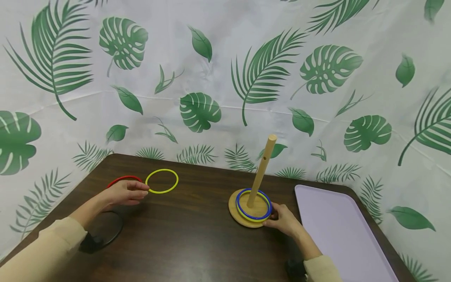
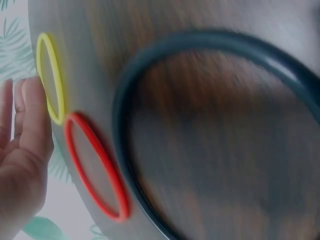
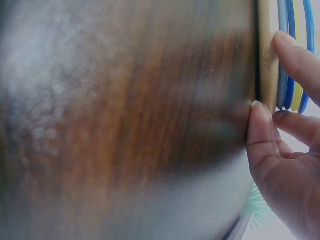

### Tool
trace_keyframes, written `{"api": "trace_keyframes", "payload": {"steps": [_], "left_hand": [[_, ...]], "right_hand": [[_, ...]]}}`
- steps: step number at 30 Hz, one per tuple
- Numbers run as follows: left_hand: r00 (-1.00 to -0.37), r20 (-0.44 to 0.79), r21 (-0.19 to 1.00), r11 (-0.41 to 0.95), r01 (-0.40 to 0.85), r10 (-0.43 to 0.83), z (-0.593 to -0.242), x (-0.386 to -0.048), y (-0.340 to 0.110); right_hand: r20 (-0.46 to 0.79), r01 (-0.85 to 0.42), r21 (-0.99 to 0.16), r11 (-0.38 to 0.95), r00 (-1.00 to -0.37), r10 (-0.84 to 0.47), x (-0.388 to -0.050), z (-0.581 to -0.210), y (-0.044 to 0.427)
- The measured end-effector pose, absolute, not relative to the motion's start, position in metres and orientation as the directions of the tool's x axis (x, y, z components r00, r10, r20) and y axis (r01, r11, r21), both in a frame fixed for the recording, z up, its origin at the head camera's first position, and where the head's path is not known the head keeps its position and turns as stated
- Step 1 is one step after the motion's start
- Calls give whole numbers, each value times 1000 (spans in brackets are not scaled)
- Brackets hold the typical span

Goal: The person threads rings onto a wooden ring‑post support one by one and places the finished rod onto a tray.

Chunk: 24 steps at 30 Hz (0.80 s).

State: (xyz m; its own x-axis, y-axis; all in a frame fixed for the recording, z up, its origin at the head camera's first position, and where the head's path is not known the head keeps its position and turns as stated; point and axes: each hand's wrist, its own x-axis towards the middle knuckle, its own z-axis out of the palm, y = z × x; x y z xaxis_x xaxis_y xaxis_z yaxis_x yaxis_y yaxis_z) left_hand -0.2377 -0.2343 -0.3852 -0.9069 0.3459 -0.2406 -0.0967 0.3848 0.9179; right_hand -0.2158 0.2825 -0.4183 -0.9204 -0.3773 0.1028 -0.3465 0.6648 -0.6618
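Observation:
In the head view, my right hand grips the right edge of a round wooden peg stand. A blue ring and a yellow ring lie stacked around its peg. The right wrist view shows the thumb and fingers at the edge of the base, beside several stacked rings. My left hand hovers at the left with extended fingers, holding nothing. Its fingertips are close to a yellow ring; whether they touch is unclear. A red ring lies partly behind that hand in the head view.
A dark ring sits below my left wrist. At the right of the brown table lies a pale purple tray. Behind the table hangs a leaf-patterned cloth.

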Motion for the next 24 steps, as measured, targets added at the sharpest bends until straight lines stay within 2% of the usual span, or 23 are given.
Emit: {"api": "trace_keyframes", "payload": {"steps": [13, 24], "left_hand": [[-924, -243, 895, 435, -98, 293, -395, -228, -271], [-944, -216, 818, 574, -34, 252, -398, -216, -303]], "right_hand": [[114, -363, -664, 653, -913, -392, -217, -418, 283], [117, -373, -656, 656, -909, -400, -216, -418, 283]]}}
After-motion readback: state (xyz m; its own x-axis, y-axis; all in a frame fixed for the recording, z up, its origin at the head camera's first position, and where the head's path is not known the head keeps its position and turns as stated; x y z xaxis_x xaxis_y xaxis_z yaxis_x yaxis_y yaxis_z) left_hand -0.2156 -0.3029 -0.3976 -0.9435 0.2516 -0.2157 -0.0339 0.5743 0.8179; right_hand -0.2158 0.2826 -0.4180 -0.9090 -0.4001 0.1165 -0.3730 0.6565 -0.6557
